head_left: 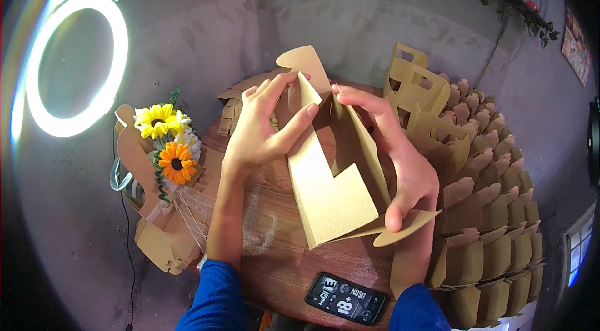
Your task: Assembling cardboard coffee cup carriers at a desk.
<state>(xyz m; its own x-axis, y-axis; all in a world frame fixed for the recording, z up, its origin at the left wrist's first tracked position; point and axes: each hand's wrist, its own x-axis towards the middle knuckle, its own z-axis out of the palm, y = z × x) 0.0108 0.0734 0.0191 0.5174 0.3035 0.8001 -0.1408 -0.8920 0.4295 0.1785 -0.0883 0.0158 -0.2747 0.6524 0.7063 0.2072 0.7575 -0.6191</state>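
A partly folded brown cardboard box [325, 200] is held up over the wooden table, tilted, with its flaps standing open. My left hand [262, 121] grips its upper left edge, thumb on the near side and fingers behind the panel. On the other side, my right hand [403, 165] spans the right panel; its index finger is at the top edge and its thumb rests on a rounded flap near the bottom. Part of the box's inside shows between the hands. Some fingertips of both hands are hidden by the cardboard.
A dark phone [345, 298] lies on the table [275, 275] near me. Rows of folded cardboard boxes [494, 206] fill the right, with handled cardboard pieces [425, 88] behind. At left are cardboard pieces with yellow [156, 121] and orange [177, 163] flowers, and a lit ring light [119, 43].
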